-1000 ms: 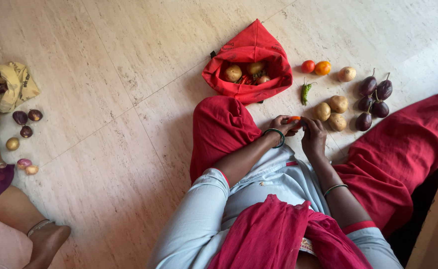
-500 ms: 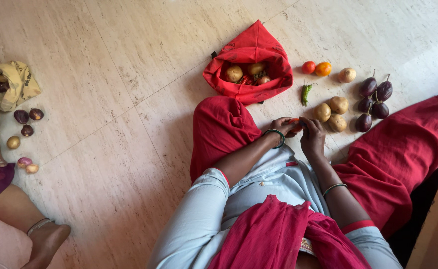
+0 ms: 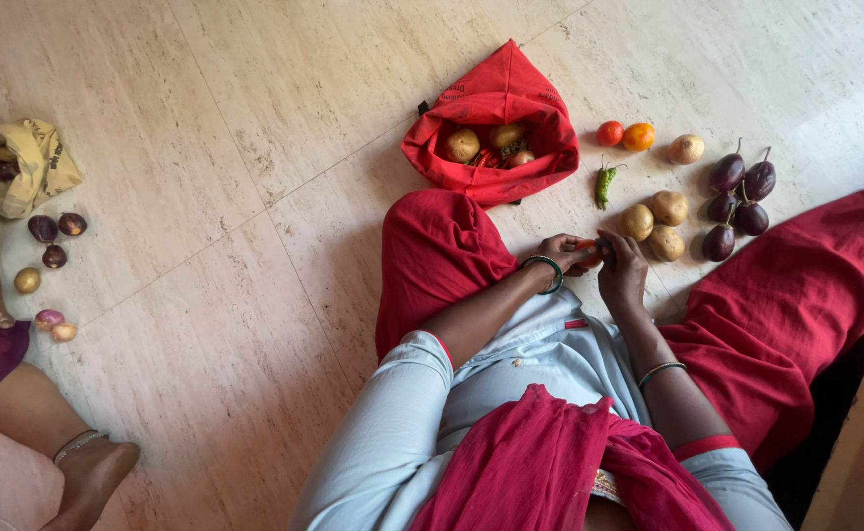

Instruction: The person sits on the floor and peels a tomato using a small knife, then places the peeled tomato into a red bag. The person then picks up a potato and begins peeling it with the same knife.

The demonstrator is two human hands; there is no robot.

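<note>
The person sat on the pale stone floor [image 3: 255, 147] with knees spread, and both hands met just above the lap. The left hand [image 3: 560, 252], with a green bangle at the wrist, and the right hand [image 3: 622, 270] were closed together around a small orange-red vegetable [image 3: 586, 248], of which only a sliver showed between the fingers; its kind could not be told. It was held off the floor, just short of the heap of produce. Beyond the hands, an open red cloth bag [image 3: 496, 108] lay on the floor with potatoes and other vegetables inside. To its right were a red tomato [image 3: 609, 133] and an orange tomato [image 3: 637, 136] touching each other, then a single potato [image 3: 685, 148]. A green chilli [image 3: 603, 184] lay just beside the bag, 3 potatoes [image 3: 653, 221] were clustered nearest the right hand, and 5 small purple aubergines [image 3: 737, 197] lay beyond them. At the floor's left edge another person sat beside a yellow bag [image 3: 19, 162] with small aubergines and onions scattered near it.
</note>
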